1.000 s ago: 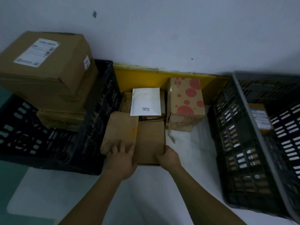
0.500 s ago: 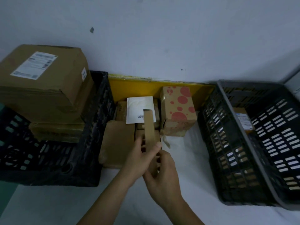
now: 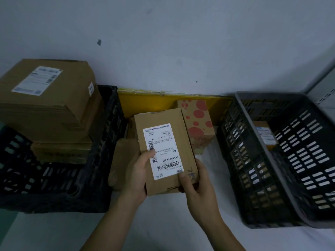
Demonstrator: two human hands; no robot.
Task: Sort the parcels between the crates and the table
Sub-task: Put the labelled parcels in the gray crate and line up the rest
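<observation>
Both hands have a grip on the flat brown parcel [image 3: 166, 151], label side up, held above the white bench [image 3: 163, 223] between the two crates. Left hand [image 3: 139, 176] curls round its left edge with the thumb on the label; right hand [image 3: 197, 189] pinches the lower right corner. Left crate [image 3: 101, 160] is stacked with big cartons [image 3: 47, 102]; right crate [image 3: 290, 160] has one small box [image 3: 265, 134].

Desk [image 3: 163, 223]: white top, lying under everything.
Left: black crate [image 3: 59, 178] sitting on it.
Right: grey crate [image 3: 272, 178] sitting.
Between: spotted box [image 3: 199, 124] and brown parcels [image 3: 121, 160] lying.
</observation>
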